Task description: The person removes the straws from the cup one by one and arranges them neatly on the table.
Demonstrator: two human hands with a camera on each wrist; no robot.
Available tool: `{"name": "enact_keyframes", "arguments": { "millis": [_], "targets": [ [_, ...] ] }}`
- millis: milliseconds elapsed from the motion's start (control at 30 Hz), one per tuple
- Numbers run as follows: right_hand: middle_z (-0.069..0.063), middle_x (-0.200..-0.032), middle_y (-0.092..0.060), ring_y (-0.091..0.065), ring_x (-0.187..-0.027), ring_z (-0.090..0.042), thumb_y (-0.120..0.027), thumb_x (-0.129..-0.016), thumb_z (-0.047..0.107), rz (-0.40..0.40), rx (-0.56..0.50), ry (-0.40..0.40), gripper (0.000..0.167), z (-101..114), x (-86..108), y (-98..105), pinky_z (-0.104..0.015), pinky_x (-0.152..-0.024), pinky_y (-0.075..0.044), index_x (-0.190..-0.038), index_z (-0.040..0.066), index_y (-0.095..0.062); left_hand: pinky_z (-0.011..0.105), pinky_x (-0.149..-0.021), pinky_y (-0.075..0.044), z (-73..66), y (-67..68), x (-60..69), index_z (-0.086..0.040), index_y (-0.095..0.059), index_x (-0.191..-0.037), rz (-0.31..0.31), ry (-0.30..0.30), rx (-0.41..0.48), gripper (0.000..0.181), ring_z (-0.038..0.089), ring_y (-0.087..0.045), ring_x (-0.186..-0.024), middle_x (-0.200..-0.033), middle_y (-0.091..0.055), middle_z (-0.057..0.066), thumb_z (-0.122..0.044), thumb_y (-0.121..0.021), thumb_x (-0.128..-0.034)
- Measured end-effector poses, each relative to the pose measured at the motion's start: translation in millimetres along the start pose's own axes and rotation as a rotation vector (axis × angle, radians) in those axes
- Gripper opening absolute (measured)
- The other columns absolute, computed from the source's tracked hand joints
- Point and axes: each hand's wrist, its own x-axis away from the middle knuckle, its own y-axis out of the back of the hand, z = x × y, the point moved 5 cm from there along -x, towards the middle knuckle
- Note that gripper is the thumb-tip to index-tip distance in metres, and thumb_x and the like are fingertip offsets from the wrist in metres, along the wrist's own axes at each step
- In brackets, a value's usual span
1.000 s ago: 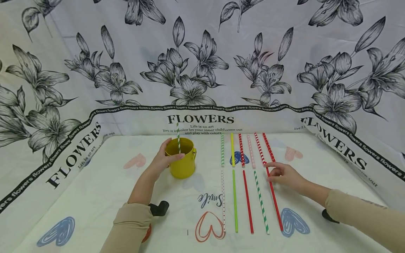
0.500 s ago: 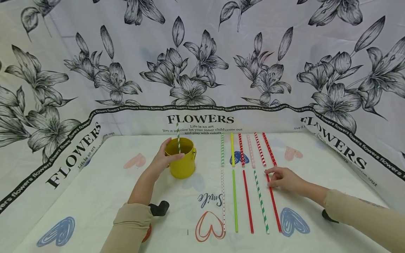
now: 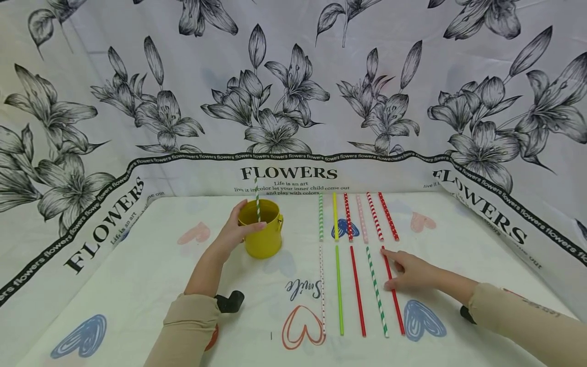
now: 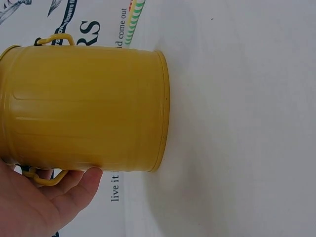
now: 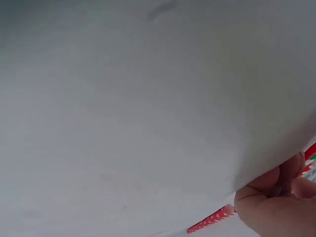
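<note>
My left hand (image 3: 233, 232) holds a small yellow metal bucket (image 3: 264, 245), thumb across its near side and fingers at the far left of the rim. One green-and-white striped paper straw (image 3: 257, 201) stands up out of the bucket. In the left wrist view the bucket (image 4: 89, 108) appears sideways, with fingers near one handle loop. On the right, my right hand (image 3: 412, 270) touches a plain red straw (image 3: 398, 308) lying on the cloth. Its index finger is at the straw's far end and its thumb farther down. The right wrist view mostly shows white cloth and part of the hand (image 5: 276, 202).
In the far row lie several straws, among them a yellow straw (image 3: 336, 216) and a red dotted straw (image 3: 389, 216). The near row has a lime-green straw (image 3: 339, 290), another red straw (image 3: 357, 290) and a green-striped straw (image 3: 377, 290). A floral curtain (image 3: 293, 102) hangs behind.
My right hand has moved toward me, and its index finger and thumb have spread apart. The red straw has shifted slightly toward me and left. My left hand stays on the bucket.
</note>
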Motion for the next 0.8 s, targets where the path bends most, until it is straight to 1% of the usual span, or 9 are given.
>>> {"name": "enact_keyframes", "arguments": {
  "millis": [167,333,567,700,800],
  "targets": [
    [-0.004,-0.086,-0.039,-0.04,-0.083,-0.019,-0.083,-0.076,0.031,0.018,0.022,0.03,0.093,0,2.2,2,-0.031,-0.065,-0.033,-0.146,-0.005,-0.035,0.06,-0.111,-0.025,-0.2,0.5,-0.6,-0.024,-0.003,-0.157,-0.004,0.002,-0.001,0.094,0.037,-0.02,-0.142,-0.16,-0.015,0.013,-0.031,-0.069,-0.0893],
    [-0.003,-0.084,-0.039,-0.039,-0.08,-0.019,-0.083,-0.076,0.031,0.017,0.013,0.064,0.092,0,3.0,2,-0.03,-0.063,-0.032,-0.145,-0.007,-0.035,0.06,-0.111,-0.025,-0.6,0.4,-0.4,-0.023,-0.003,-0.157,-0.008,0.002,-0.003,0.093,0.037,-0.019,-0.142,-0.16,-0.015,0.013,-0.028,-0.068,-0.09],
    [-0.003,-0.08,-0.043,-0.043,-0.077,-0.019,-0.081,-0.079,0.03,0.022,-0.077,0.033,0.09,-2,0.2,7,-0.025,-0.059,-0.035,-0.148,-0.002,-0.034,0.061,-0.111,-0.023,-0.6,1.5,-1.3,-0.022,-0.003,-0.157,-0.021,-0.003,-0.001,0.094,0.038,-0.018,-0.143,-0.16,-0.013,0.014,-0.029,-0.068,-0.0893],
    [-0.003,-0.077,-0.046,-0.045,-0.073,-0.019,-0.078,-0.083,0.027,0.025,-0.107,0.068,0.084,2,-2.7,15,-0.023,-0.057,-0.036,-0.148,-0.004,-0.033,0.061,-0.111,-0.023,0.5,0.9,-1.3,-0.022,-0.002,-0.157,-0.022,-0.002,0.0,0.095,0.038,-0.017,-0.143,-0.16,-0.012,0.013,-0.03,-0.068,-0.089],
    [-0.002,-0.077,-0.046,-0.045,-0.071,-0.018,-0.075,-0.086,0.026,0.005,-0.119,0.101,0.078,12,-7.2,25,-0.023,-0.056,-0.036,-0.146,-0.005,-0.036,0.061,-0.111,-0.023,1.0,0.5,-1.0,-0.023,-0.002,-0.157,-0.016,-0.004,0.004,0.096,0.038,-0.017,-0.143,-0.16,-0.012,0.013,-0.031,-0.068,-0.0889]
  ]
}}
